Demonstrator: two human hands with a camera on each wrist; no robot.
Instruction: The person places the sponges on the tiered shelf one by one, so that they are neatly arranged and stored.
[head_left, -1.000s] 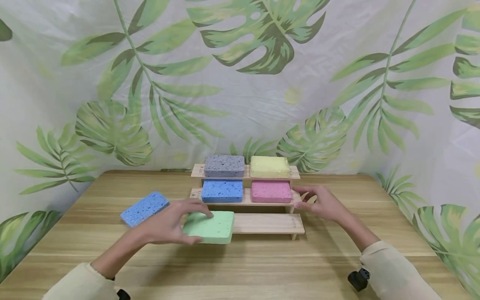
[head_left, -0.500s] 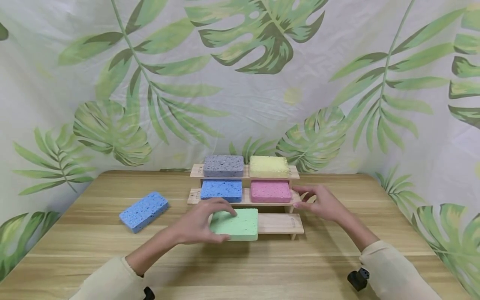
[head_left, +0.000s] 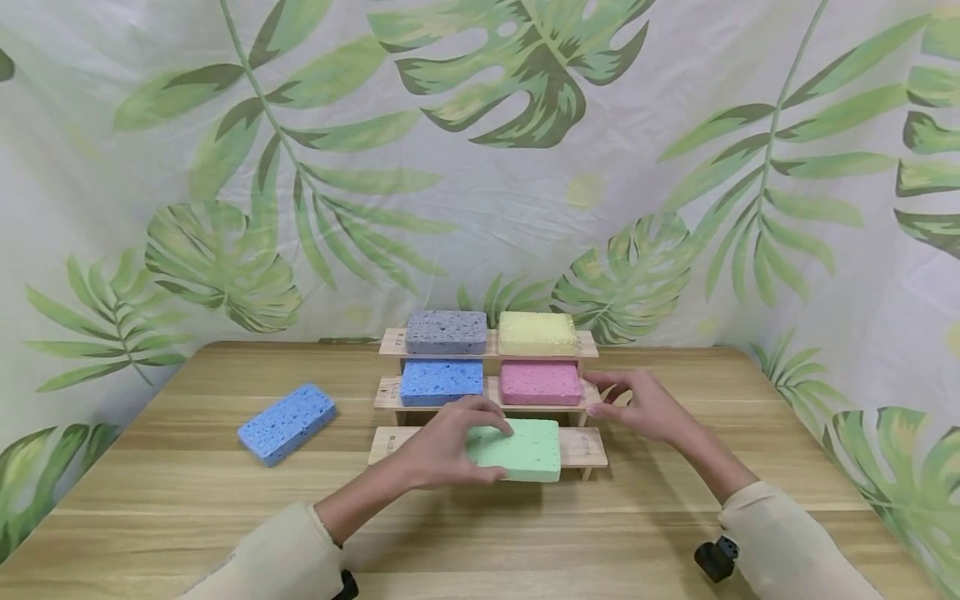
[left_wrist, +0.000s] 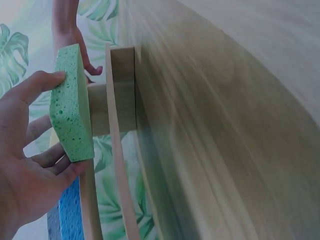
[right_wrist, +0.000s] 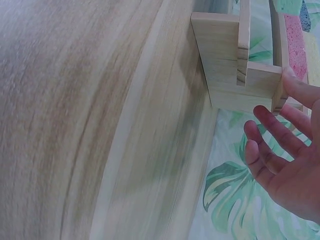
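Observation:
My left hand (head_left: 442, 446) grips a pale green sponge (head_left: 525, 450), thumb along its near side and fingers over the far side. In the left wrist view, a gap separates the green sponge (left_wrist: 72, 105) from the lowest step. Below it lies the bottom step of a three-tier wooden rack (head_left: 583, 447). At the right end of the middle step, my right hand (head_left: 637, 406) pinches the board between thumb and fingers. A blue sponge (head_left: 442, 383) and a pink sponge (head_left: 542, 383) sit on that middle step.
On the top step rest a grey sponge (head_left: 447, 332) and a yellow sponge (head_left: 537, 333). Another blue sponge (head_left: 287, 423) lies at an angle on the wooden table (head_left: 187, 500), left of the rack. A leaf-patterned cloth (head_left: 495, 208) hangs behind the table.
My left hand has carried the green sponge rightward along the bottom step, from its left end to right of its middle. My right hand has stayed at the rack's right end.

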